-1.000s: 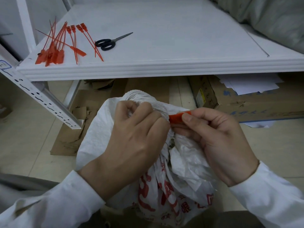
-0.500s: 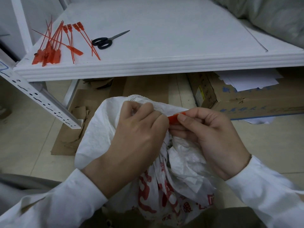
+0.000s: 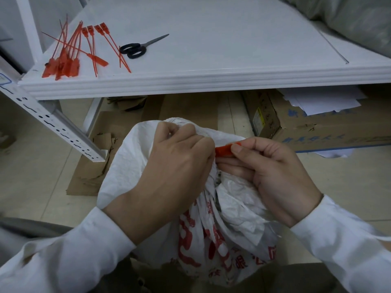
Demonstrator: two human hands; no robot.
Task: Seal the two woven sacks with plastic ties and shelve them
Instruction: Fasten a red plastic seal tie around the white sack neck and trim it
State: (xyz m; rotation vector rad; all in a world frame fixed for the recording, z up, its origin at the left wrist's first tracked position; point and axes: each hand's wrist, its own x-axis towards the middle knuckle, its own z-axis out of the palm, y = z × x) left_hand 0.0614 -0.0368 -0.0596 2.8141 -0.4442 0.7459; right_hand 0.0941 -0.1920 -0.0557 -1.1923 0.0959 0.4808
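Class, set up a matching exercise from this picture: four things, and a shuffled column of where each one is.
1 black-handled scissors
2 white woven sack with red print
3 brown cardboard box
4 single red plastic tie

a pinched by right hand
b on white shelf
c on floor below shelf
d neck gripped by left hand

Pairs: 1-b, 2-d, 3-c, 4-a

The white woven sack (image 3: 232, 197), printed red, stood before me at 6 o'clock, its neck bunched in my left hand (image 3: 175, 166). My right hand (image 3: 275, 172) pinched a red plastic tie (image 3: 225, 149) at that neck. Spare ties (image 3: 69, 58) lay fanned on the shelf (image 3: 211, 60) at 10 o'clock.
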